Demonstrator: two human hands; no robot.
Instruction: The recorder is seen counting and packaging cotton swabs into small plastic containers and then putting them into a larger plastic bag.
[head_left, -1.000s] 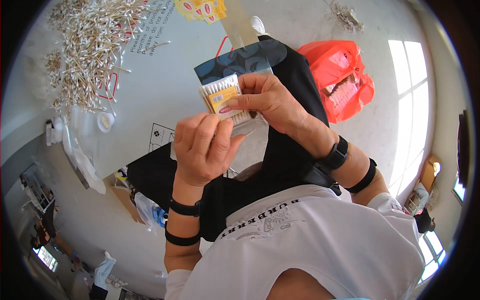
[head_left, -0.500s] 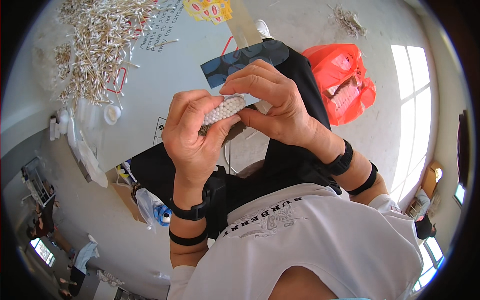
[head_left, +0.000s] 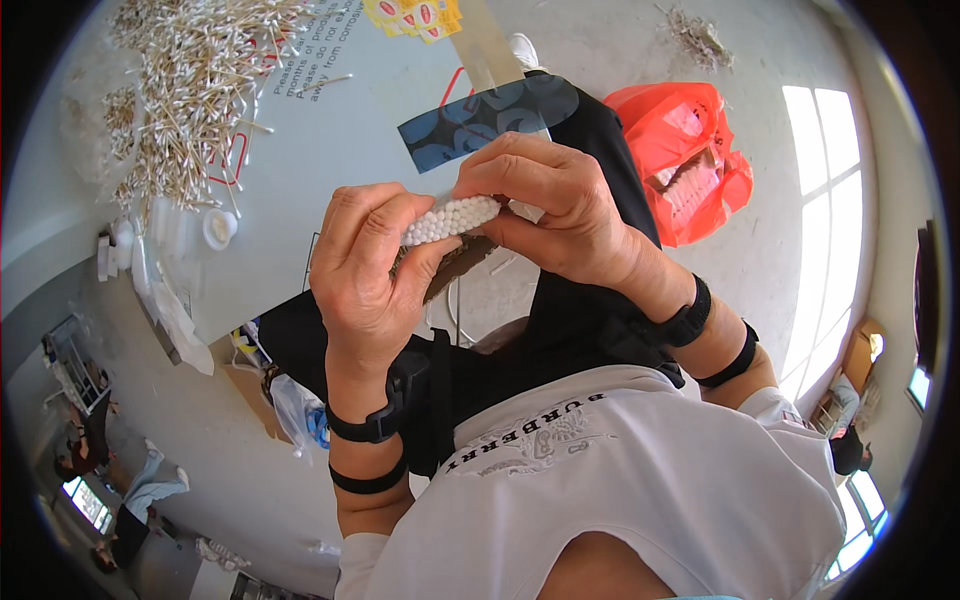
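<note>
A packed bundle of cotton swabs (head_left: 450, 221), its white tips upward, is held between my two hands above the table's near edge. My left hand (head_left: 362, 262) pinches its left end between fingers and thumb. My right hand (head_left: 568, 205) is closed around the right end, thumb below and fingers above. Whether a thin wrapper surrounds the bundle I cannot tell. Just beyond my fingers, a dark blue translucent sheet with round patterns (head_left: 470, 125) lies across the table edge. A large heap of loose swabs (head_left: 190, 100) covers the table's far left.
On the grey tabletop (head_left: 290, 200), a small round white lid (head_left: 220, 229) sits below the heap, near clear plastic pieces (head_left: 165, 290). Yellow stickers (head_left: 415, 15) lie at the far edge. A red plastic bag (head_left: 670, 120) with packs inside stands on the floor to the right.
My left hand has shifted slightly left and turned a little. The bundle now looks wider and flatter between my hands, with both hands still gripping it.
</note>
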